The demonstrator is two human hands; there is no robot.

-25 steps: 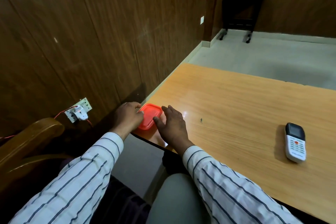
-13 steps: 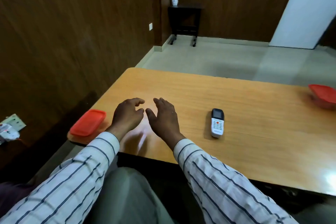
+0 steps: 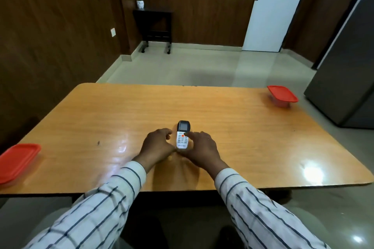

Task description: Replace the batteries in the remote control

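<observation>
While both hands frame it, the layout reads as follows.

Remote: the remote control (image 3: 182, 137) lies face up on the desk (image 3: 232, 127), near the front edge and about midway along it, its dark screen end pointing away from the person and its white keypad end towards them.

Left hand: the left hand (image 3: 156, 146) sits just beside the remote's left side, fingers curled and spread apart; whether they touch the casing cannot be told, and nothing is clasped in its grip.

Right hand: the right hand (image 3: 202, 147) is at the remote's right side, one fingertip on the keypad near the orange button; its grip is loose, fingers apart, not closed around the remote.

Sleeves: both forearms wear white cloth with dark stripes.

Left box: a red-lidded box (image 3: 17, 160) sits at the desk's left edge.

Right box: a second red-lidded box (image 3: 282, 95) stands at the far right corner.
</observation>
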